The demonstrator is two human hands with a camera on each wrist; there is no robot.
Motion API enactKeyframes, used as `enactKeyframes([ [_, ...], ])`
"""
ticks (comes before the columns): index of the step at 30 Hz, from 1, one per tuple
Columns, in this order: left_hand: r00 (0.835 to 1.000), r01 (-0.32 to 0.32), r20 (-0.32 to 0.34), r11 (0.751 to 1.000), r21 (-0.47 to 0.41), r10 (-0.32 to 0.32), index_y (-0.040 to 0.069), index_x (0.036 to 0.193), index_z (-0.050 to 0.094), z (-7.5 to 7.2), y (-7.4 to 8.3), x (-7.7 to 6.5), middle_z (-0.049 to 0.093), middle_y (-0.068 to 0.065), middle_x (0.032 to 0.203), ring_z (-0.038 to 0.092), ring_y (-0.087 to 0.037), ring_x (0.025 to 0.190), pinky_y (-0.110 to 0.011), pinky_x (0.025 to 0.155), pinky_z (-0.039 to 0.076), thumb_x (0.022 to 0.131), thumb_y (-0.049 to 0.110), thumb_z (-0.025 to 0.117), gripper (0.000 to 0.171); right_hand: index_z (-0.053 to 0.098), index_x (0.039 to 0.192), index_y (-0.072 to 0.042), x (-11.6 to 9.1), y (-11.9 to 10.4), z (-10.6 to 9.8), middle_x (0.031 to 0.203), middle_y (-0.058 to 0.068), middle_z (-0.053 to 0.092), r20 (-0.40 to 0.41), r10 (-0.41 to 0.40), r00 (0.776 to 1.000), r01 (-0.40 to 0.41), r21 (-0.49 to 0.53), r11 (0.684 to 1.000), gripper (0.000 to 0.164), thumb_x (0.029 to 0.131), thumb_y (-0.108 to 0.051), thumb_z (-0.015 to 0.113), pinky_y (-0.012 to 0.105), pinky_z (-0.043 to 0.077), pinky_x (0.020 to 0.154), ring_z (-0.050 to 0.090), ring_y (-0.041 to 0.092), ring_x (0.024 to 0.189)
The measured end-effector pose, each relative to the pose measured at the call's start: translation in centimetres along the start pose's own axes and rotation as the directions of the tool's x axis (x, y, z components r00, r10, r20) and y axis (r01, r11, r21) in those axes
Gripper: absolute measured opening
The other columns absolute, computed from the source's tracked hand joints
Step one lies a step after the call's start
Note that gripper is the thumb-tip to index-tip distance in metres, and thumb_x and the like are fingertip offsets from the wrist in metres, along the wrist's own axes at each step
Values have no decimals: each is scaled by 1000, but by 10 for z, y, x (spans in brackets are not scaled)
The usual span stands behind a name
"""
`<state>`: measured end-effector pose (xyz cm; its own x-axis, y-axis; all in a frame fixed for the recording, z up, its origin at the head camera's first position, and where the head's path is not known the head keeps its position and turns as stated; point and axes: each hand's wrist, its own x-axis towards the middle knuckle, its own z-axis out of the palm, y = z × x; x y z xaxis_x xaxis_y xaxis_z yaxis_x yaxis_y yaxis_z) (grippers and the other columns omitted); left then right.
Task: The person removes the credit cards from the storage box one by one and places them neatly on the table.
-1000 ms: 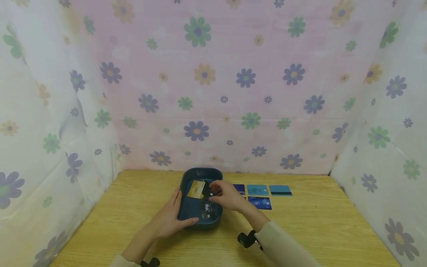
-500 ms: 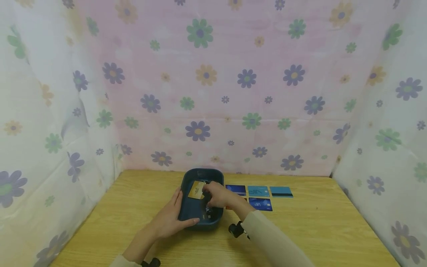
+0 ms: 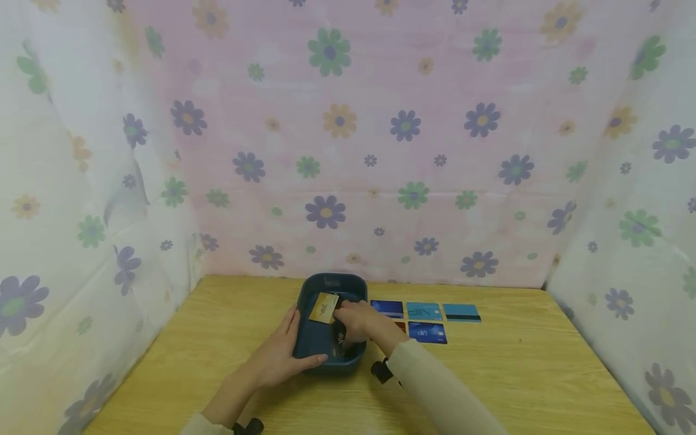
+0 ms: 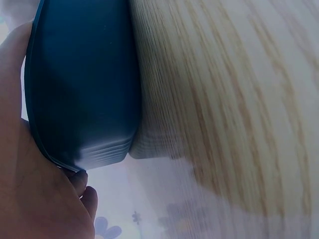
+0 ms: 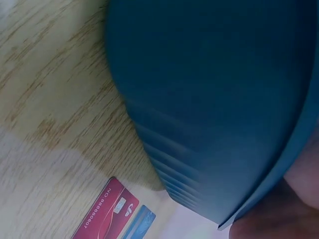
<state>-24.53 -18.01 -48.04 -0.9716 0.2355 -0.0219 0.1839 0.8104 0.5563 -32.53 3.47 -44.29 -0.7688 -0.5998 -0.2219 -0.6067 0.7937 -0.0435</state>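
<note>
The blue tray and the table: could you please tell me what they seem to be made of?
Tray: probably plastic, satin finish, given its soft sheen and ribs. Table: wood or wood-look laminate, I cannot tell which; grain shows, and reflections suggest gloss.

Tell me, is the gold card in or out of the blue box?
In: the head view shows the gold card lying inside the blue box, within its rim.

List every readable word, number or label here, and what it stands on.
"Vip": black rectangular card inside the dark-blue rounded tray.
"Vip", upside down: royal-blue rectangular card in the near row.
"VIP", upside down: light-blue rectangular card.
"NO.8888...": red rectangular card; later digits too blurred.
Gold rectangular card: lettering too small to read.
</note>
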Motion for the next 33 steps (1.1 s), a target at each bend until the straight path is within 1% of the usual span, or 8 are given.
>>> enactKeyframes([
  [4, 1000, 1, -2, 1000, 3, -1, 5, 164, 1, -1, 2, -1, -8, -10, 172, 20, -41, 154, -60, 117, 32, 83, 76, 66, 126, 65, 134, -23, 1, -1, -1, 130, 0, 61, 17, -3, 1000, 4, -49, 999, 65, 78, -47, 89, 38, 42, 109, 60, 19, 118],
  [10, 1000, -4, -3, 1000, -3, 4, 4, 164, 1, -1, 3, -1, -6, -12, 172, 23, -43, 152, -61, 115, 33, 83, 76, 66, 126, 65, 134, -23, 3, -4, -2, 134, 1, 61, 68, 32, 997, -27, -79, 997, 68, 77, -53, 88, 40, 38, 113, 58, 21, 123],
  [14, 1000, -7, -4, 1000, 1, 7, 4, 164, 1, 0, 3, -1, -5, -12, 172, 23, -44, 152, -61, 115, 33, 83, 76, 66, 126, 62, 138, -23, 4, -5, -3, 138, 1, 58, 113, 45, 993, -31, -123, 992, 75, 76, -60, 85, 40, 38, 113, 54, 22, 129],
  [17, 1000, -7, -5, 1000, 2, 7, 4, 164, 1, -1, 3, -1, -6, -12, 172, 23, -44, 152, -62, 115, 32, 83, 76, 66, 126, 56, 145, -21, 4, -6, -5, 146, 1, 55, 133, 58, 989, -40, -139, 990, 84, 78, -63, 82, 41, 36, 115, 50, 23, 134],
  [21, 1000, -11, -5, 1000, 1, 11, 4, 164, 0, -2, 2, 0, -7, -12, 172, 22, -44, 152, -62, 115, 32, 84, 76, 66, 126, 50, 149, -17, 1, -4, -6, 145, 1, 59, 111, 41, 993, -34, -69, 997, 88, 79, -59, 84, 41, 34, 116, 56, 20, 130],
  [26, 1000, -19, -15, 1000, 8, 19, 3, 164, 1, -3, 2, 0, -5, -14, 172, 24, -44, 152, -61, 115, 34, 83, 77, 66, 127, 61, 134, -18, -2, 4, -1, 121, -6, 69, 16, -64, 998, 63, 38, 997, 66, 81, -49, 85, 39, 40, 105, 64, 12, 108],
  [29, 1000, -23, -14, 1000, 8, 24, 3, 164, 1, -3, 3, 0, -4, -14, 172, 25, -44, 151, -61, 115, 35, 83, 77, 66, 127, 64, 132, -19, -6, 9, 0, 121, -7, 68, -10, -109, 994, 110, 134, 985, 52, 88, -41, 82, 39, 44, 104, 63, 12, 111],
  [33, 1000, -25, -11, 1000, 4, 25, 2, 163, 2, -3, 4, 0, -4, -14, 172, 25, -43, 152, -61, 115, 34, 84, 76, 66, 126, 64, 136, -18, -12, 13, -5, 129, -3, 65, -15, -168, 986, 165, 282, 945, 42, 96, -29, 74, 38, 50, 102, 61, 16, 119],
])
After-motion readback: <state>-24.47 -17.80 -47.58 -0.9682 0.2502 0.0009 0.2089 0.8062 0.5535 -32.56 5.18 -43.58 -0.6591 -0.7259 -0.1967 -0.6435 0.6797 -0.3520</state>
